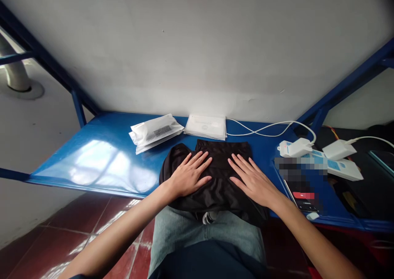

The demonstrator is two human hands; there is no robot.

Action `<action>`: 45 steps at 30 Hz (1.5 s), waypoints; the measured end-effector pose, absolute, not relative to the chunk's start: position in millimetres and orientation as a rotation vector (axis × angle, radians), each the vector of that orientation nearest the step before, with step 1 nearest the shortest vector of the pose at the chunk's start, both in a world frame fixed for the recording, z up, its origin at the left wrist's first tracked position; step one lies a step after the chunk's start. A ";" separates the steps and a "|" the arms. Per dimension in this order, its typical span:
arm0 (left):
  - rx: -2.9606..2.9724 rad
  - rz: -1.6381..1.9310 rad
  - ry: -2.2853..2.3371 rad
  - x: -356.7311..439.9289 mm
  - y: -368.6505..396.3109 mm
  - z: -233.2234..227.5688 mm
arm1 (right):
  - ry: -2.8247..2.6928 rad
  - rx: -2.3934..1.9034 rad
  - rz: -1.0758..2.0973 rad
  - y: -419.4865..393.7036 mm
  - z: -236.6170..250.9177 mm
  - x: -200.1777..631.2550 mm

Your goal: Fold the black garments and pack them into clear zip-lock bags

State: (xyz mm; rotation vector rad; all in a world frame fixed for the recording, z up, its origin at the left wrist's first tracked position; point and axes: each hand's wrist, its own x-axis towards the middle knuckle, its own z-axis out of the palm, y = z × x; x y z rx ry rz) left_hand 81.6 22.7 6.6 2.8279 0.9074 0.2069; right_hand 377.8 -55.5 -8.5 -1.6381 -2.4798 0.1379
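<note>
the person's left hand [190, 175] and right hand [253, 180] lie flat, palms down, gripping nothing, on a black garment [220, 164] overhanging the front edge of the glossy blue shelf [113, 129].

Cloth [220, 195] partly hidden under left hand [191, 174] and right hand [250, 179]; layer count can't be told. Both forearms cut by frame. Shoe [208, 218] mostly covered by cloth and jeans [172, 234]. Print on left packet [160, 131] and flat packet [205, 127] too small to read. Cable [277, 123] loop disappears at the flat packet. Phone [304, 208] screen and part of power strip [351, 170] pixelated. Second cable [371, 137] and far-right device [381, 161] cut by right edge. Pipe [17, 74] cut at left.
</note>
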 end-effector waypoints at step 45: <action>2.230 0.453 0.848 3.4 3.9 26.0 | -2.151 -1.562 0.632 -131.9 2.5 415.3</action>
